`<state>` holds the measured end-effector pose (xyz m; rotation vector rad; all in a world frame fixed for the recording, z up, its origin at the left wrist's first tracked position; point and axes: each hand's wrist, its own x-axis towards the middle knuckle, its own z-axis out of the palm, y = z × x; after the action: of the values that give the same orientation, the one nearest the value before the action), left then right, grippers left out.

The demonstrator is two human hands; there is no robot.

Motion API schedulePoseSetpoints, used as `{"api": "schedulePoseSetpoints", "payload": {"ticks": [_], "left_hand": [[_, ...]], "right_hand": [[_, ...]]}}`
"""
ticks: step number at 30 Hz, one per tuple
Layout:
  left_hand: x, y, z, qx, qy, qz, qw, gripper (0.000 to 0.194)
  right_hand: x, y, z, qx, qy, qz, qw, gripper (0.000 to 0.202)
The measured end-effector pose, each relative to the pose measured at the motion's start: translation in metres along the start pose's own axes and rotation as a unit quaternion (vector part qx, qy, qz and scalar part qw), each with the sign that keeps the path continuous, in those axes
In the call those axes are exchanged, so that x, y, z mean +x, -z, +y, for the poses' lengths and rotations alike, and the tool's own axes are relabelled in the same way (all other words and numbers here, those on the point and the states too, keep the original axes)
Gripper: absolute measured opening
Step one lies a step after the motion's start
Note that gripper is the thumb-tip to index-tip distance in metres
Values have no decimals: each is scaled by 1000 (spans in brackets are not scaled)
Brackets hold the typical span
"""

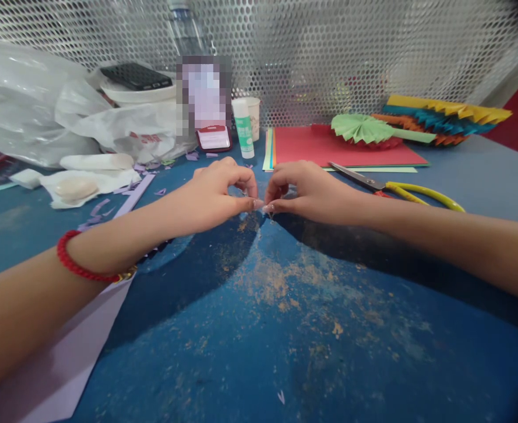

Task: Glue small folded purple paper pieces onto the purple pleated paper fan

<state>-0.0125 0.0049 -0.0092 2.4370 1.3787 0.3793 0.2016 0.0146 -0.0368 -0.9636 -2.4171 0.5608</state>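
Observation:
My left hand (221, 194) and my right hand (307, 191) meet over the middle of the blue table (303, 329). Each has thumb and fingers pinched together, the tips nearly touching. Something small and thin, pale or clear, shows at the fingertips, too small to make out. A purple paper sheet (77, 352) lies under my left forearm, which wears a red braided bracelet. Scissors (373, 183) with yellow and red handles rest beyond my right wrist.
A glue stick (243, 132) stands before a paper cup. Red paper (303, 147) with folded paper fans (364, 128) lies at the back right. Purple scraps (97, 211), plastic bags (20, 94), a phone (137, 76) and wrapped items sit at the left. Perforated metal closes the back.

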Motion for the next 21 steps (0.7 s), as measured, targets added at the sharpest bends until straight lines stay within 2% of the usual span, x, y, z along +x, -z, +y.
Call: {"api": "schedulePoseSetpoints", "payload": {"ticks": [7,12,16,21], "left_hand": [[0,0,-1,-39,11,18,999,19],[1,0,3,-56,5,10,998,20],[1,0,3,-57,0,-3,998,25],[2,-2,0,-45,-2,-25,999,24]], "right_hand": [[0,14,-7,-79,30,-1,996,8],[2,22,-2,-77,35,11,996,13],[2,29,0,-37,12,-22,999,10],[5,28,3,3,-28,-70,997,16]]}}
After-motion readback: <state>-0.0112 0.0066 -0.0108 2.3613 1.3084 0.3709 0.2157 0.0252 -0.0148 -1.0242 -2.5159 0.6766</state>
